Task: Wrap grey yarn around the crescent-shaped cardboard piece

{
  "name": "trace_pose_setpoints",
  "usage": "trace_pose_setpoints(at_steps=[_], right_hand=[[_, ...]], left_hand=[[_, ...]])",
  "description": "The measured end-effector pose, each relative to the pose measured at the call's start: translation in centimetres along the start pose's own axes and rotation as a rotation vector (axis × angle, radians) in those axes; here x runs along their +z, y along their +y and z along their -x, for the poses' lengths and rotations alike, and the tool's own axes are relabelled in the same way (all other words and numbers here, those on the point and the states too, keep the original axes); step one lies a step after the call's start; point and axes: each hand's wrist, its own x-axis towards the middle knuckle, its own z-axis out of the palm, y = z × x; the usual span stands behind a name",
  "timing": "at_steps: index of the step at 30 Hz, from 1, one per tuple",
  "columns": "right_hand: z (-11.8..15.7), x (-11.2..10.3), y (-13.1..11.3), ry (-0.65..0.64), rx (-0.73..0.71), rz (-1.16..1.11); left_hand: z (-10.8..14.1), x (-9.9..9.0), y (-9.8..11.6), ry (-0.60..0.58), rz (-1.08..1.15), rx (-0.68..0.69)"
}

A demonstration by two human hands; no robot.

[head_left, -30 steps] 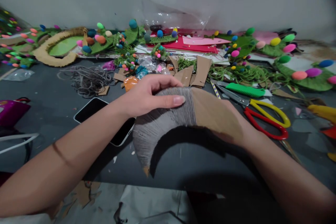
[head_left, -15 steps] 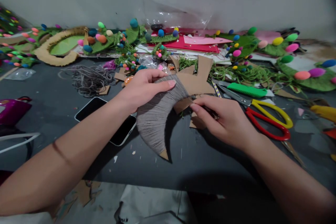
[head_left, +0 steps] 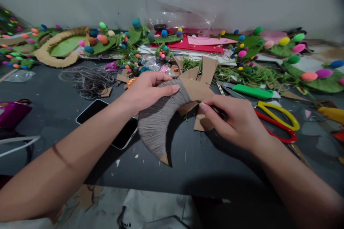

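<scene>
A cardboard crescent wrapped in grey yarn (head_left: 157, 121) lies tilted over the table's middle, its lower tip bare brown. My left hand (head_left: 150, 89) clasps its upper part, thumb on top and fingers behind. To the right, my right hand (head_left: 228, 114) is closed in a pinch by the unwrapped cardboard (head_left: 197, 88). A short bit of grey yarn seems to show at its fingertips, and something dark sits partly hidden in the palm. Beneath my left forearm lies a phone (head_left: 125, 134), screen up.
A tangle of grey yarn (head_left: 92, 80) lies left of my left hand. Scissors with red and yellow handles (head_left: 279, 114) and a green-handled cutter (head_left: 252, 91) are at right. Felt leaves with coloured balls (head_left: 107, 44) line the back. Cardboard scraps (head_left: 202, 122) lie beneath my hands.
My right hand has moved slightly right along the cardboard edge. The wrapped crescent has turned a little, its lower tip shifting left. My left hand keeps its hold.
</scene>
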Motion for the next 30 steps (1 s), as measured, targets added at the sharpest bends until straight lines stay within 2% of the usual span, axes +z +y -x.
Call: trace_pose_setpoints(at_steps=[4, 7, 11, 14, 17, 23, 30], right_hand=[[0.1, -0.1, -0.2, -0.015, 0.012, 0.008], [0.1, -0.3, -0.2, -0.050, -0.009, -0.011], [0.0, -0.7, 0.2, -0.107, -0.102, -0.086], [0.1, -0.9, 0.5, -0.153, -0.127, -0.145], [0.0, -0.9, 0.6, -0.185, -0.135, -0.175], [-0.3, -0.7, 0.4, -0.152, -0.094, -0.188], [-0.2, -0.7, 0.3, -0.144, -0.003, -0.272]], left_hand=[[0.0, 0.1, 0.1, -0.016, -0.057, 0.028], [0.3, 0.2, 0.5, -0.087, -0.164, 0.036], [0.6, 0.1, 1.0, -0.317, -0.266, 0.014], [0.6, 0.0, 1.1, -0.507, -0.298, 0.050], [0.7, 0.1, 1.2, -0.609, -0.313, 0.096], [0.9, 0.3, 1.6, -0.641, -0.391, 0.144], [1.2, 0.4, 1.6, -0.674, -0.371, 0.206]])
